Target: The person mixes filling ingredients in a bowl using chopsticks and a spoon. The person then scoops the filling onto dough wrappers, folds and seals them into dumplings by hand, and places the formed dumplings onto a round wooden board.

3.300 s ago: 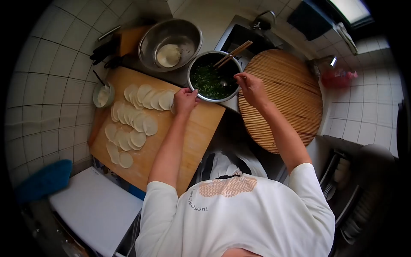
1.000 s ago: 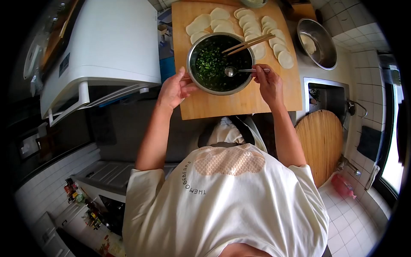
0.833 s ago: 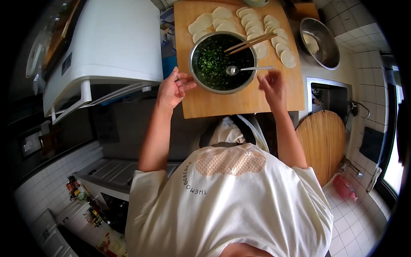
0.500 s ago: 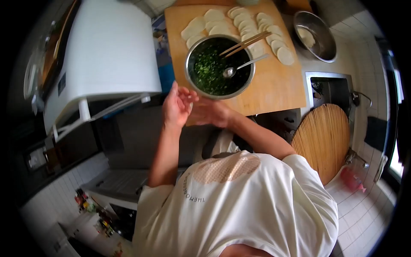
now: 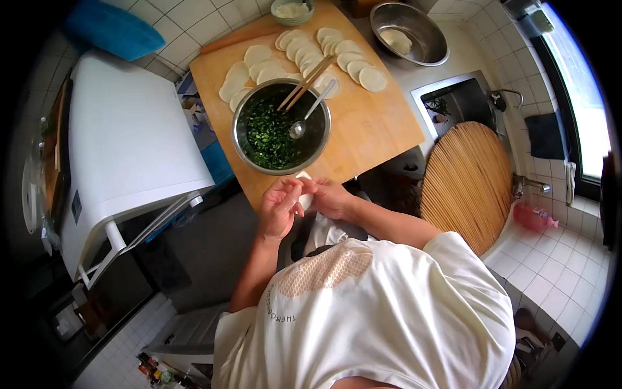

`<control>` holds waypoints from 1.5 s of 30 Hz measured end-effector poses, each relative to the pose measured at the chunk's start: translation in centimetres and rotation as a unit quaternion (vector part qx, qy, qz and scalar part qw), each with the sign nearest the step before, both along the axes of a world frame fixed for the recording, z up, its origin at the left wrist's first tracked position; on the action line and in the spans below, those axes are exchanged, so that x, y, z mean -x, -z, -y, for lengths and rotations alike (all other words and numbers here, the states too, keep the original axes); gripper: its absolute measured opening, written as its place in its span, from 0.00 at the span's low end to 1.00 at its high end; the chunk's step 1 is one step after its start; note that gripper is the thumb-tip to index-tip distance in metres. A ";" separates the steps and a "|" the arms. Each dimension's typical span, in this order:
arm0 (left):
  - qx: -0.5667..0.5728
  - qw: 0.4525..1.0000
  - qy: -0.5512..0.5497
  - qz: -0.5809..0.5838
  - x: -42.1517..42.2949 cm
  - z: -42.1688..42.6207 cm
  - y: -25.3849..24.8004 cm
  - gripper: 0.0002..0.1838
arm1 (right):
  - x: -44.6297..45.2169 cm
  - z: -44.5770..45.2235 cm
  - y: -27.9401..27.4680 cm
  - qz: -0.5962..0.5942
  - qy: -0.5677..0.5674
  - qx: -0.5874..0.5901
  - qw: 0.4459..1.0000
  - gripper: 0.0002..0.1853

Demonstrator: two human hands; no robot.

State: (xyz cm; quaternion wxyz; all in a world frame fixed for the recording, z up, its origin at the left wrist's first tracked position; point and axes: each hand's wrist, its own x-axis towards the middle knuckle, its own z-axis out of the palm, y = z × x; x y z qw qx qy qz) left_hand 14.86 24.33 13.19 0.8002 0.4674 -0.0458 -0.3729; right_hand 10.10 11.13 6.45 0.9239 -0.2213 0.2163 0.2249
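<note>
In the head view, the left hand (image 5: 280,204) and right hand (image 5: 332,198) meet at the near edge of the wooden board (image 5: 382,123), fingertips pinching 1 pale dough piece (image 5: 305,201) between them. Fingers hide much of it; what shows runs roughly from 12 to 6 o'clock. From the 2 hands, the steel bowl (image 5: 278,172) of chopped greens (image 5: 269,139) lies at 11 o'clock, its rim just beside the left hand. The spoon (image 5: 317,104) in it points its handle to 1 o'clock, the right hand nearer that handle; 2 chopsticks (image 5: 304,82) lean out between 1 and 2 o'clock. Dough rounds (image 5: 372,79) lie beyond, from 11 to 1 o'clock.
</note>
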 end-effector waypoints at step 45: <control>0.076 0.976 -0.079 -0.187 0.9 18.4 0.5 0.19 | 4.7 17.1 -6.0 0.316 0.123 0.842 0.420 0.18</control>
